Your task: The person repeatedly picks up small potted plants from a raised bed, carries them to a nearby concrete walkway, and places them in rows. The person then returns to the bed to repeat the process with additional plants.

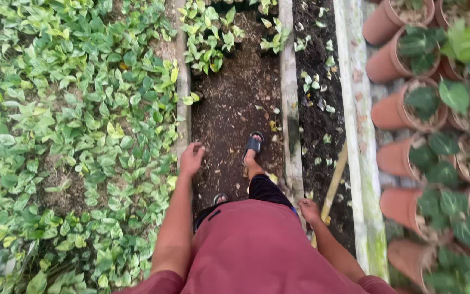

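Observation:
My left hand (191, 158) hangs loose over the edge of a dirt path (235, 103), fingers curled and holding nothing, beside a concrete curb (182, 87). My right hand (308, 209) is low at my side, fingers closed, next to a slanting wooden stick (334, 182); whether it grips the stick is unclear. My feet in dark sandals (253, 144) stand on the path. A dark red shirt fills the bottom of the view.
A dense bed of green leafy plants (77, 125) covers the left. More small plants (213, 38) sit at the path's far end. A dark soil strip (316, 92) lies right of a second curb (288, 98). Terracotta pots (403, 109) with plants line the right.

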A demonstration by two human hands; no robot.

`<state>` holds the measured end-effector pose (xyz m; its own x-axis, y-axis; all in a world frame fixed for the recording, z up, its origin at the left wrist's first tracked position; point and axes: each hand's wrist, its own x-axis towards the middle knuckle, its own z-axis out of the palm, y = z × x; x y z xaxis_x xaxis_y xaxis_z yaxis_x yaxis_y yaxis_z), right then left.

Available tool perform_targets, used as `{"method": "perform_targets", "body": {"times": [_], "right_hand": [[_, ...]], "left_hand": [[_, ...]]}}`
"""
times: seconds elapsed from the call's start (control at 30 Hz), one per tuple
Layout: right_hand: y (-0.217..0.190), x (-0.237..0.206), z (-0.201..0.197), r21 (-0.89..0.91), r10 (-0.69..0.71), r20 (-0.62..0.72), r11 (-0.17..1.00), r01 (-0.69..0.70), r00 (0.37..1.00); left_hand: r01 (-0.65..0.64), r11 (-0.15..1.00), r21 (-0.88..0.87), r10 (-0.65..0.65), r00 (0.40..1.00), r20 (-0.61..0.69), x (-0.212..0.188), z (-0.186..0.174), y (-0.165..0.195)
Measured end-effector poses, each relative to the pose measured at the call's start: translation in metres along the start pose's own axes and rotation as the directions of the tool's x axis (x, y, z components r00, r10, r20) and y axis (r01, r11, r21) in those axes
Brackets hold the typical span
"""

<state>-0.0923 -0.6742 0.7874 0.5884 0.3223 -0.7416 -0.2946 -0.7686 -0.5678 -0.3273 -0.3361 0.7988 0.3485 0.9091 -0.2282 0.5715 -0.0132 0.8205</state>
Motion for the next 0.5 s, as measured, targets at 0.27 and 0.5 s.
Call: {"method": "perform_targets", "body": {"times": [0.27,0.5], "right_hand": [[-0.199,0.162,-0.032,-0.343,-0.277,0.139,0.887,0.309,0.951],[-0.395,0.286,-0.011,-0.406,-0.366,0.172,0.819,0.404,0.915]], "left_hand": [[0.244,0.956,0.162,-0.255,0.966,0.05,0.053,0.029,-0.012],[0.623,0.782,-0.004,-0.619,0.778,-0.108,0.109,0.033,0.024]]}}
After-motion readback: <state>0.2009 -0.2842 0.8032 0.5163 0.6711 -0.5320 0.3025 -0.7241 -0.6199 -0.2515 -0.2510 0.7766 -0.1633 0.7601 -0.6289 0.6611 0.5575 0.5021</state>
